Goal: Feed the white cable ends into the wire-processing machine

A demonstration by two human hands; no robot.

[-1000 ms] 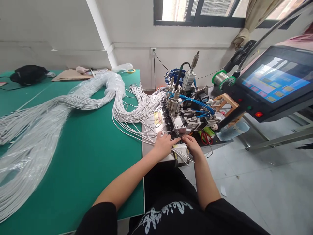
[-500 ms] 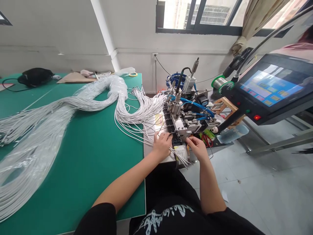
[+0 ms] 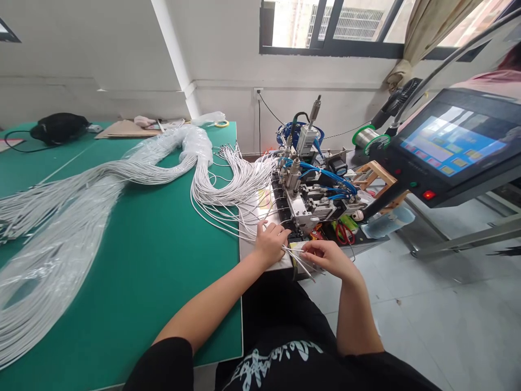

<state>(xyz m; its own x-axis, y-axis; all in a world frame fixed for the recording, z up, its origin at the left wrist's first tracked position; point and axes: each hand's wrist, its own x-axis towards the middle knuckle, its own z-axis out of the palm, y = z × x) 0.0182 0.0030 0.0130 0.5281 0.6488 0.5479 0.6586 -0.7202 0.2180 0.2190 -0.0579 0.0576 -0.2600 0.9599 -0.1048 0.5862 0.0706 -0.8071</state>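
Note:
My left hand [image 3: 271, 243] is closed around several white cables [image 3: 299, 259] at the near left corner of the machine [image 3: 301, 212]. Their free ends stick out past its fingers toward the lower right. My right hand [image 3: 328, 256] pinches one of these ends between thumb and fingertips, just right of the left hand. From the left, a large bundle of white cables [image 3: 211, 187] spreads over the table edge, and single cables lie across the machine's black front rail. The exact tip in the right fingers is hidden.
A green table [image 3: 175, 282] on the left carries cable bundles in clear plastic [image 3: 81, 233] and a black bag [image 3: 61, 128]. On the right hangs a control screen [image 3: 456, 144], with a solder wire spool [image 3: 368, 137] beside it. Red-handled pliers [image 3: 344, 232] lie near the machine. A person in pink sits behind the screen.
My right hand has moved from the machine's front down to the cable ends and now pinches one. The left hand has barely shifted. The machine's tall upper cylinder has moved slightly left.

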